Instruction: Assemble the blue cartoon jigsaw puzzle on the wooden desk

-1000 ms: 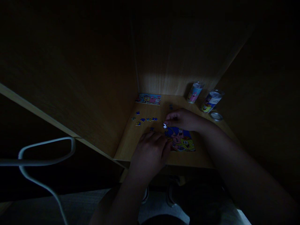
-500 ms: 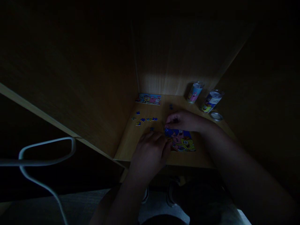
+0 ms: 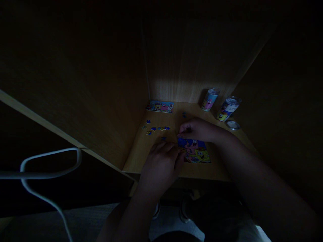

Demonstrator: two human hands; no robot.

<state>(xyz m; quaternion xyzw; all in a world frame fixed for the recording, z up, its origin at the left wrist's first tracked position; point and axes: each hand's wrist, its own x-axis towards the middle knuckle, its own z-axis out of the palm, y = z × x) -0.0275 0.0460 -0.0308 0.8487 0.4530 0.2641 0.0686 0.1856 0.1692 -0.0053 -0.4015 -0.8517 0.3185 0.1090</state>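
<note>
A partly assembled jigsaw puzzle with pink and yellow cartoon figures on blue lies near the shelf's front edge. My right hand is closed in a pinch at its upper left corner, fingertips touching it. Against the left edge rests my left hand, fingers curled together and thumb on the puzzle's side; whatever is between them is hidden. Just beyond the left knuckles lies a loose blue piece. Several more pieces are scattered to the left, and another dark blue piece lies behind my right hand.
A cartoon picture strip lies at the back left of the wooden shelf. Two printed cans stand at the back right, with a round lid before them. Wooden walls enclose the sides. A white cable hangs at left.
Almost nothing differs. The right fingertips have shifted very slightly at the puzzle's corner, and the left hand stays at its edge.
</note>
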